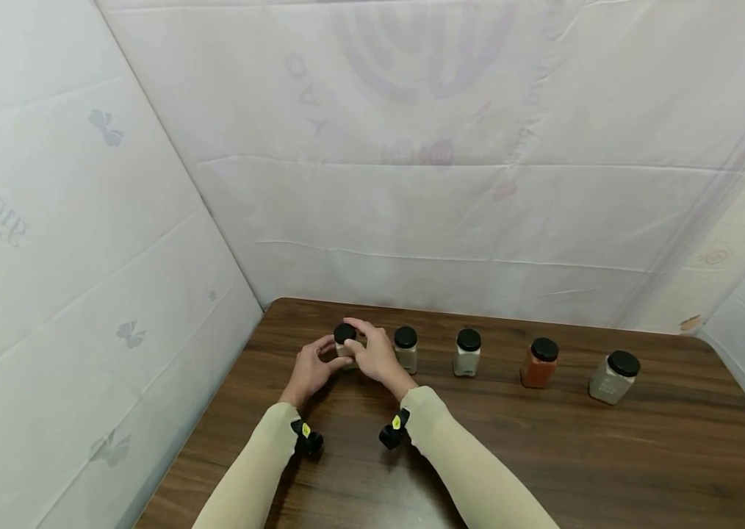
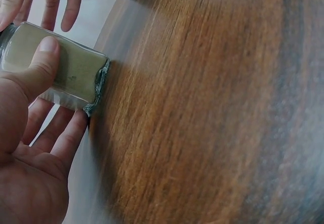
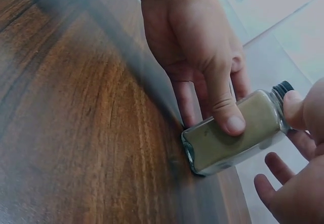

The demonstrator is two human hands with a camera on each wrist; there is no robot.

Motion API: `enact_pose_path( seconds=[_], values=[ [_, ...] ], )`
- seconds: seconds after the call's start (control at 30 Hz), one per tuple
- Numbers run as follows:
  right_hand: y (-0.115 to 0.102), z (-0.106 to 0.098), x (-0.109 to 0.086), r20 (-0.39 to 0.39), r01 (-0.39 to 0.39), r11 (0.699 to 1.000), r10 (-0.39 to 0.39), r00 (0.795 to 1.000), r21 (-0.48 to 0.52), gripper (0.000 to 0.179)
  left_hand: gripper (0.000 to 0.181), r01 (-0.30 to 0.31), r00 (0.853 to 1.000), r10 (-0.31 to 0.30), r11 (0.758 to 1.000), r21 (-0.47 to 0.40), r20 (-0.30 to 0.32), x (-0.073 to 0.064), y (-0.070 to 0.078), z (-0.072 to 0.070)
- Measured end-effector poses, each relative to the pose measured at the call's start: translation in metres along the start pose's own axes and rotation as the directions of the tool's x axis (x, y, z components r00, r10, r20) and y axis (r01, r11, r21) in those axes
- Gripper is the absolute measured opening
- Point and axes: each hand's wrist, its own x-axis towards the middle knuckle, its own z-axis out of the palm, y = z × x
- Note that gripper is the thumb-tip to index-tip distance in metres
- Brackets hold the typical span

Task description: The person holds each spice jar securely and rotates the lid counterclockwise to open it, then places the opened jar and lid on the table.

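Left hand (image 1: 310, 371) gripping square glass jar (image 3: 260, 113), thumb flat on one face, fingers behind. Right hand (image 1: 378, 355) pinching same jar at neck and black lid (image 1: 344, 333), lower fingers loose. Jar upright between both hands, greenish-tan contents, base at worktop (image 1: 511, 463). Rightward from right hand, in a row: near pale jar (image 1: 407, 358), second pale jar (image 1: 466, 363), red-orange jar (image 1: 537, 370), then grey-green jar (image 1: 610, 384) farthest out.
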Motion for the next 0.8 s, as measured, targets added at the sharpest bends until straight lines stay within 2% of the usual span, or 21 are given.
enact_pose_path(
  seconds=[0.23, 0.37, 0.57, 0.73, 0.8],
  values=[
    [0.000, -0.001, 0.000, 0.035, 0.005, 0.999, -0.006, 0.999, 0.037, 0.052, 0.050, 0.001, 1.000, -0.001, 1.000, 0.009, 0.004, 0.001, -0.001, -0.001],
    [-0.001, 0.000, 0.000, 0.022, 0.011, 0.997, -0.013, 1.000, 0.083, 0.060, 0.049, 0.010, 1.000, -0.009, 0.999, 0.039, -0.003, 0.002, -0.001, -0.001],
    [0.000, 0.007, 0.000, -0.117, 0.019, 0.999, -0.014, 0.993, 0.039, 0.061, 0.048, 0.012, 1.000, -0.012, 0.998, 0.060, -0.010, 0.002, -0.001, -0.001],
    [-0.001, 0.014, 0.000, -0.249, 0.009, 1.000, -0.011, 0.969, -0.011, 0.056, 0.054, 0.025, 1.000, -0.024, 0.998, 0.061, -0.010, 0.001, -0.001, -0.001],
    [-0.003, 0.017, -0.001, -0.285, 0.020, 0.999, -0.027, 0.958, -0.028, 0.054, 0.054, 0.012, 1.000, -0.011, 0.998, 0.067, -0.014, 0.000, -0.001, -0.001]
  ],
)
